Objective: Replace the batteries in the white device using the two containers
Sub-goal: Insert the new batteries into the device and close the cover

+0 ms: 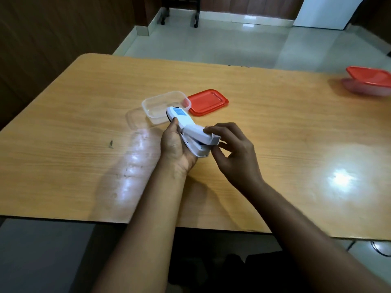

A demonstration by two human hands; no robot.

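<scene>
White device (182, 117) mid-frame above counter (275, 123): left hand (175, 146) wraps its body, right hand (230, 149) pinches battery cover (201, 135). Likely light, rigid, smooth plastic; grip body, not cover.

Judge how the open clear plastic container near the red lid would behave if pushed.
The open clear plastic container looks thin-walled and seemingly empty, so probably light and likely to slide on the glossy wooden table. Its low, wide shape suggests it won't tip.
</scene>
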